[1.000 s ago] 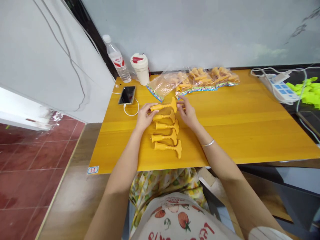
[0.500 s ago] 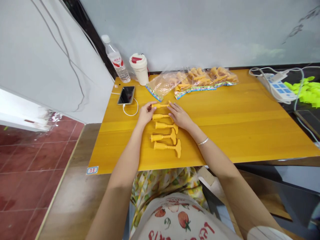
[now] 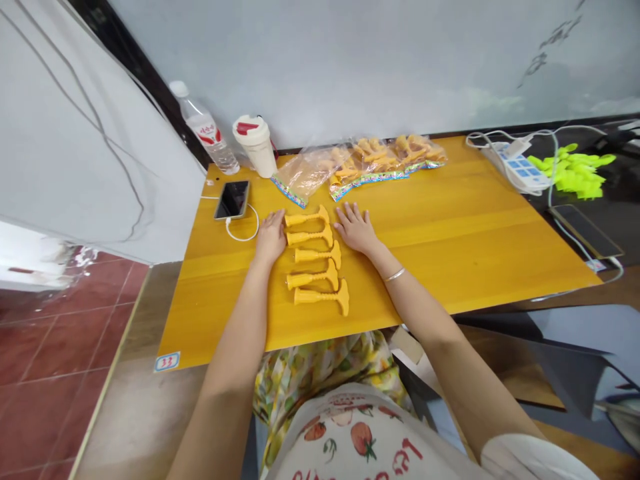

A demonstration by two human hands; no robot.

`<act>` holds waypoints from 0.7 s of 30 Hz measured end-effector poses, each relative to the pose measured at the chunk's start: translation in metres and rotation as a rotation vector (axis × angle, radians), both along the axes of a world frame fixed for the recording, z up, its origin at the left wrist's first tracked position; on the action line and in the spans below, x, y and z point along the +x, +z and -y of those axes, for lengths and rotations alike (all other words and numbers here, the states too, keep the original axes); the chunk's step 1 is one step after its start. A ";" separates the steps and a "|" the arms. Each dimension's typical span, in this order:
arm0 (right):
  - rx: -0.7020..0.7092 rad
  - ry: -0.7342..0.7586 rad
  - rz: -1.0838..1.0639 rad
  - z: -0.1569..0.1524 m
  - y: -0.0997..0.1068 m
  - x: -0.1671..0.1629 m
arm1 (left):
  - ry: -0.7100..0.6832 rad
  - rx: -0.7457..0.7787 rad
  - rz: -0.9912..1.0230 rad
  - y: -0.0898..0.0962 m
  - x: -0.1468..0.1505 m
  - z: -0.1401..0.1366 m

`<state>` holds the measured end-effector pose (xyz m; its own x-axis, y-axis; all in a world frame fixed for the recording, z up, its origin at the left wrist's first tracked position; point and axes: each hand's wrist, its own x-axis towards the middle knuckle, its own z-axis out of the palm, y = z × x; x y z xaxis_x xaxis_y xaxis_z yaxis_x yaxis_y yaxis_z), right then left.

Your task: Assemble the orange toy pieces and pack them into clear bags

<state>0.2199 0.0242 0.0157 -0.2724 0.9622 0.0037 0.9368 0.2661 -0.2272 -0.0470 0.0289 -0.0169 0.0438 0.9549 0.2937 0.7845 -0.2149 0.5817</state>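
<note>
Several yellow toy hammers lie in a column on the wooden table point(image 3: 450, 220), heads to the right and handle ends to the left. The farthest toy hammer point(image 3: 306, 218) is at the top of the column, and the nearest toy hammer point(image 3: 320, 297) is at the bottom. My left hand point(image 3: 271, 239) rests flat on the table beside the handle ends of the upper hammers, holding nothing. On the other side, my right hand point(image 3: 356, 229) lies palm down with fingers spread, just right of the upper hammer heads.
Clear bags of yellow hammers point(image 3: 373, 157) lie along the back edge. At the back left stand a water bottle point(image 3: 207, 133) and a lidded cup point(image 3: 255, 148), with a cabled phone point(image 3: 233, 199) in front. A power strip point(image 3: 520, 170) and bright green pieces point(image 3: 573, 172) are at right.
Both hands have let go of the farthest hammer and drawn apart to either side of the column. That hammer now lies on the table, and the view has shifted right.
</note>
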 end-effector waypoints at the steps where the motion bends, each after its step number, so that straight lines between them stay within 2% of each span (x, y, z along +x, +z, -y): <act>1: 0.009 0.000 0.002 -0.001 -0.002 0.000 | -0.003 -0.011 -0.044 -0.001 0.001 0.000; 5: 0.050 -0.011 0.012 -0.002 -0.004 -0.001 | 0.000 -0.032 -0.143 0.003 0.006 0.001; 10: 0.050 -0.008 0.014 0.000 -0.003 0.000 | 0.016 -0.061 -0.175 0.009 0.009 0.004; 13: 0.065 0.005 0.013 0.010 -0.002 0.003 | 0.005 -0.041 -0.138 0.005 0.003 0.021; 17: 0.110 0.015 0.002 0.030 -0.004 0.009 | -0.098 -0.005 -0.045 0.003 -0.016 0.055; 19: 0.128 0.012 -0.007 0.037 -0.006 0.011 | -0.096 0.035 0.020 0.011 -0.023 0.062; 21: 0.135 0.012 -0.020 0.040 -0.008 0.012 | -0.079 0.088 0.064 0.026 -0.021 0.056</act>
